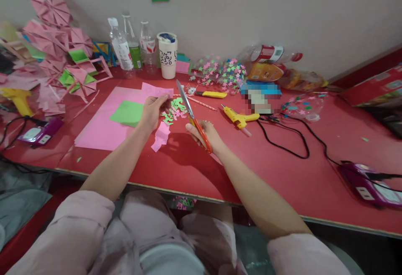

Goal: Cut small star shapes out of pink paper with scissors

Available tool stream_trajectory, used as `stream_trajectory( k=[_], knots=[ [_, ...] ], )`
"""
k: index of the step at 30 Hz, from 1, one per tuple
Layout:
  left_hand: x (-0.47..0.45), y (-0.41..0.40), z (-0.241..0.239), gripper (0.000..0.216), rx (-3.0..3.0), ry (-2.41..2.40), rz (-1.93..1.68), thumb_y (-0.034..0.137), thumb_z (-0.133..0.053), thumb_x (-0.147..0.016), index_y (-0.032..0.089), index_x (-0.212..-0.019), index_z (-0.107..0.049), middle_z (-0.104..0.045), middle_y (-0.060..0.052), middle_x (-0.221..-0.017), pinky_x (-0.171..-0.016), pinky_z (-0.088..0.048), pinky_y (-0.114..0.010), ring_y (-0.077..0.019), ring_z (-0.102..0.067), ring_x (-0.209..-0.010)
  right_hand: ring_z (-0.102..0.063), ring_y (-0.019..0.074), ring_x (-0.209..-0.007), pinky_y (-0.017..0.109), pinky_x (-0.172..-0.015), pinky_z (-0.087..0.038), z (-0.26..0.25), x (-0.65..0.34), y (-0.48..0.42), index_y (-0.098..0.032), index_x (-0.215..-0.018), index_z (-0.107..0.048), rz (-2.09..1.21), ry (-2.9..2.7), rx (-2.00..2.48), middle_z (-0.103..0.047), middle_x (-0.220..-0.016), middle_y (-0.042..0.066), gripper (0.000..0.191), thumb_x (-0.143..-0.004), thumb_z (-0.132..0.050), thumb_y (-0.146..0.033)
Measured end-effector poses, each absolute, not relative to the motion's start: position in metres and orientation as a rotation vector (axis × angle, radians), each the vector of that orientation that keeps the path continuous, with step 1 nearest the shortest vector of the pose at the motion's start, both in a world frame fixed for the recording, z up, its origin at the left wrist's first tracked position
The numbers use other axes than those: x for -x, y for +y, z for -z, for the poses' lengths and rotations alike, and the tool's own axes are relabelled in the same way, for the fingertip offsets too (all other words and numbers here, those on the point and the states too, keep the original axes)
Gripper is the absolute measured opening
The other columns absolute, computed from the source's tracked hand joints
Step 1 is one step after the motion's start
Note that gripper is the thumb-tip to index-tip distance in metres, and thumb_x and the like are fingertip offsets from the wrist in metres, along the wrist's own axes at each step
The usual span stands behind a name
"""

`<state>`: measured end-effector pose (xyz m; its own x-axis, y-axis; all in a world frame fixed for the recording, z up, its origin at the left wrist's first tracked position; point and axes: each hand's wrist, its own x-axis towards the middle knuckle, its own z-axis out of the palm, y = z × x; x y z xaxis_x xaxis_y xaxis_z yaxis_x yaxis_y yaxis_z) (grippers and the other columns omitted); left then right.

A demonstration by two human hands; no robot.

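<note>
My right hand (pixel 205 136) is closed round the orange handles of a pair of scissors (pixel 192 115), whose blades point up and away over the red table (pixel 251 162). My left hand (pixel 153 109) pinches a strip of pink paper (pixel 157 90) near its end. Between the hands lies a small heap of green and pink paper cut-outs (pixel 173 112). A torn pink scrap (pixel 161 136) lies just below my left hand. A large pink sheet (pixel 103 124) with a green square (pixel 128 113) on it sits under my left forearm.
A yellow glue gun (pixel 240 118) with a black cord lies to the right. A yellow utility knife (pixel 211 94), a white cup (pixel 167 55), bottles (pixel 122 47) and star cut-outs (pixel 222 72) line the wall. Pink folded paper pieces (pixel 52 48) are piled at the left. Purple power strips (pixel 370 185) sit at both table edges.
</note>
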<state>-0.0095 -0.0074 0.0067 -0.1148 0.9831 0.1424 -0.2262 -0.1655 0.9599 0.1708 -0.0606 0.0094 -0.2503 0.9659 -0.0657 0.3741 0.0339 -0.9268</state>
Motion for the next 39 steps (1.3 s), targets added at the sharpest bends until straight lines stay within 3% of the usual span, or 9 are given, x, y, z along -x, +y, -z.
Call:
stream_trajectory(
  k=[15, 30, 39],
  knots=[
    [0.0148, -0.0062, -0.0104, 0.023, -1.107, 0.998, -1.66, 0.026, -0.054, -0.078, 0.017, -0.057, -0.056, -0.054, 0.003, -0.049, -0.044, -0.037, -0.017, -0.0038, -0.047, -0.043, -0.032, 0.008, -0.039, 0.024, -0.041, -0.024, -0.0078, -0.1719, -0.0605, -0.019, -0.06, -0.048, -1.188, -1.871, 1.366, -0.033, -0.043, -0.007, 0.051, -0.07, -0.056, -0.069],
    [0.0176, -0.0022, -0.0094, 0.022, -1.072, 0.973, -1.665, 0.024, -0.055, -0.075, 0.016, -0.055, -0.058, -0.053, 0.004, -0.045, -0.041, -0.034, -0.017, -0.003, -0.045, -0.039, -0.034, 0.008, -0.04, 0.024, -0.042, -0.026, -0.0084, -0.1708, -0.0615, -0.017, -0.062, -0.05, -1.216, -1.902, 1.382, -0.034, -0.044, -0.007, 0.057, -0.069, -0.052, -0.074],
    [0.0179, -0.0034, -0.0083, 0.024, -1.123, 0.933, -1.631, 0.024, -0.057, -0.075, 0.017, -0.053, -0.061, -0.054, 0.003, -0.043, -0.039, -0.034, -0.016, -0.003, -0.046, -0.038, -0.034, 0.007, -0.03, 0.021, -0.035, -0.03, -0.0133, -0.1694, -0.065, -0.018, -0.066, -0.049, -1.433, -1.824, 1.335, -0.036, -0.036, -0.008, 0.046, -0.079, -0.05, -0.062]
  ],
)
